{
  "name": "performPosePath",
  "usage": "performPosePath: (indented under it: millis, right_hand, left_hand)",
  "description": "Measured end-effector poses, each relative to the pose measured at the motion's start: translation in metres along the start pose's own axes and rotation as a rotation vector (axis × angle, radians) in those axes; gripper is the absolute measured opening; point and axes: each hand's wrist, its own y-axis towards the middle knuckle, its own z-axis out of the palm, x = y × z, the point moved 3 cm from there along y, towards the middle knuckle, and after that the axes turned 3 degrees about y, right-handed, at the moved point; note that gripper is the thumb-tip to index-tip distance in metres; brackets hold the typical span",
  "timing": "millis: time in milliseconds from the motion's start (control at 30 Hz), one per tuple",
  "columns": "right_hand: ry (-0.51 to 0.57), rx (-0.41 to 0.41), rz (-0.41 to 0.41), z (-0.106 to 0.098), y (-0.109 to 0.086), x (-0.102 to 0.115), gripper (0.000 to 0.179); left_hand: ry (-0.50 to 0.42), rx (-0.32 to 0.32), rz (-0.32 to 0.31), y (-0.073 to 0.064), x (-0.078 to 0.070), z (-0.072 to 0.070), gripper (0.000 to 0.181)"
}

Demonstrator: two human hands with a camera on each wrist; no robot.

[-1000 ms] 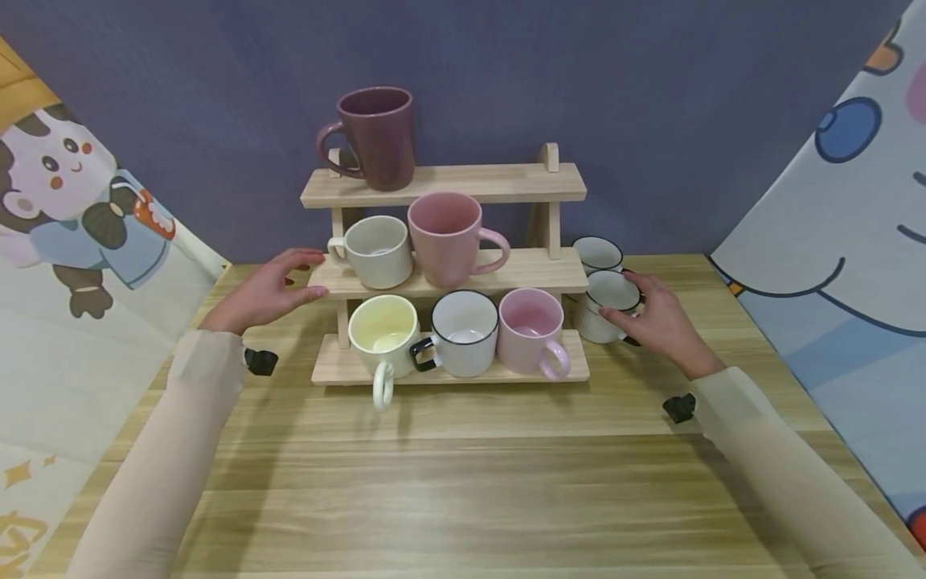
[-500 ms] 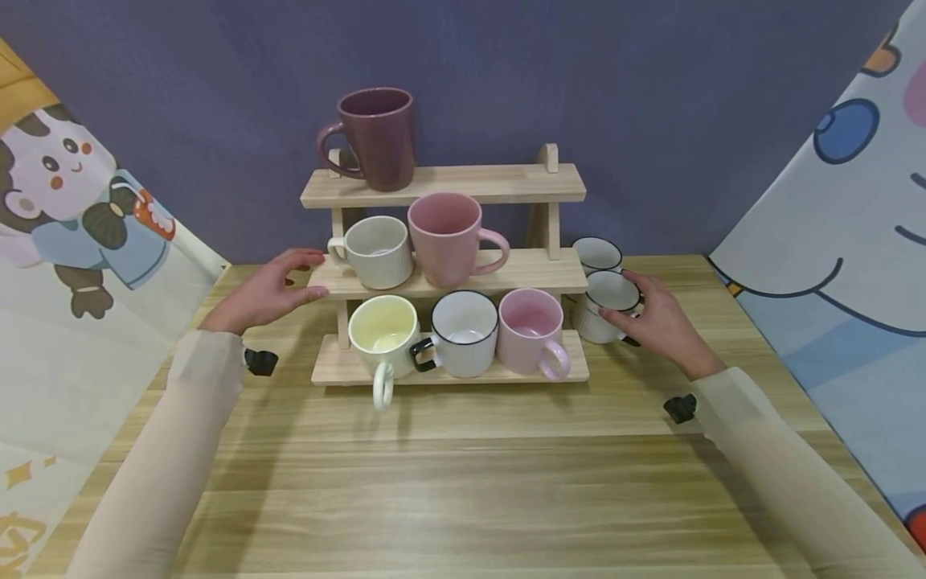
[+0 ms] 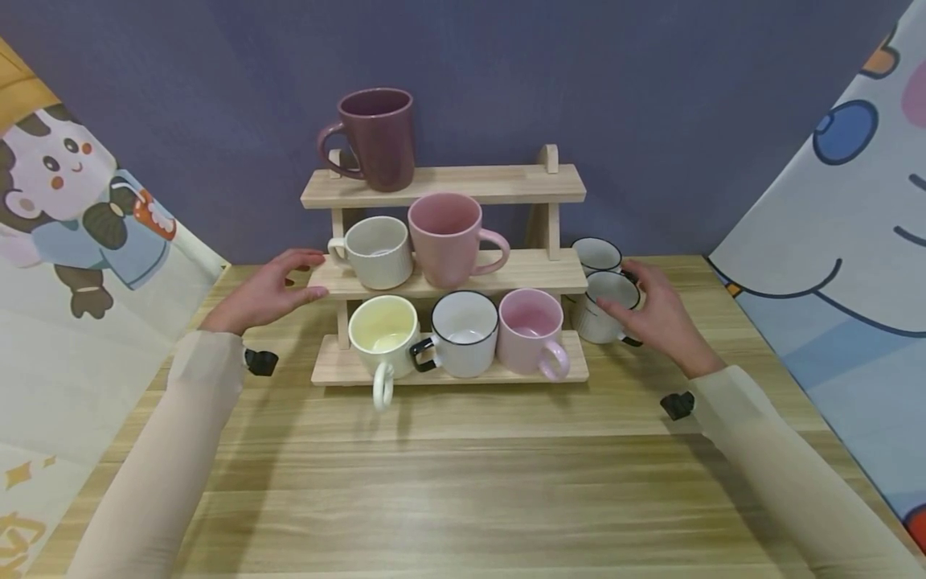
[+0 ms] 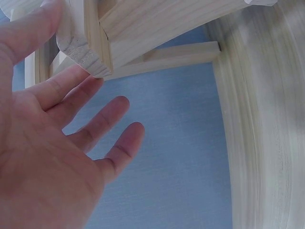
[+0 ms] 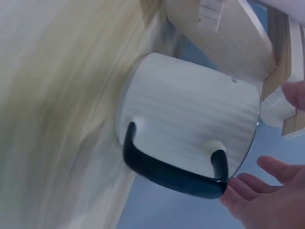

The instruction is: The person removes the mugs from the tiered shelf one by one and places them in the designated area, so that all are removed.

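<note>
My left hand (image 3: 264, 293) holds the left end of the middle tier of the wooden shelf (image 3: 531, 271), thumb and forefinger to either side of the plank. The left wrist view shows the plank (image 4: 90, 38) against the fingertips, with the ring and little fingers stretched away from it. My right hand (image 3: 658, 318) hovers over a white mug (image 3: 599, 322) with a black rim and black handle, standing upright on the table beside the shelf. Seen from the right wrist, the thumb (image 5: 295, 94) is apart from this mug (image 5: 190, 105); fingers lie by its black handle (image 5: 176, 179).
Another white mug (image 3: 596, 251) stands right behind. A plum mug (image 3: 379, 145) is on the top tier. Grey (image 3: 379, 261) and pink (image 3: 444, 245) mugs share the middle one. Below are yellow (image 3: 383, 338), white (image 3: 465, 342) and light pink (image 3: 530, 338) mugs. A dark wall (image 3: 651, 121) rises behind.
My right hand's fingers have loosened from the white mug and shifted slightly up and back. The mug and my left hand have stayed practically in place.
</note>
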Motion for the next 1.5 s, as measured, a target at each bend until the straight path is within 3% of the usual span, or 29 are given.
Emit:
performPosePath:
  millis: [133, 300, 533, 1233, 1367, 1500]
  right_hand:
    - [0.004, -0.048, -0.049, -0.002, 0.002, 0.007, 0.065]
    - [0.026, -0.093, -0.185, -0.002, 0.010, 0.023, 0.050]
    - [0.023, -0.036, -0.302, 0.010, 0.018, 0.046, 0.039]
    - [0.019, -0.011, -0.360, 0.019, 0.022, 0.050, 0.025]
    - [0.022, 0.001, -0.353, 0.020, 0.022, 0.052, 0.027]
    - [0.020, 0.006, -0.347, 0.021, 0.023, 0.053, 0.027]
  left_hand:
    - [0.001, 0.001, 0.002, 0.000, 0.001, 0.001, 0.059]
    - [0.006, -0.001, 0.003, 0.000, 0.003, 0.002, 0.059]
    - [0.009, 0.001, 0.007, 0.002, 0.006, 0.005, 0.061]
    - [0.009, 0.004, 0.024, 0.006, 0.003, 0.004, 0.059]
    - [0.050, -0.015, 0.060, 0.007, -0.001, -0.003, 0.055]
    - [0.097, -0.091, 0.076, 0.013, -0.013, -0.020, 0.053]
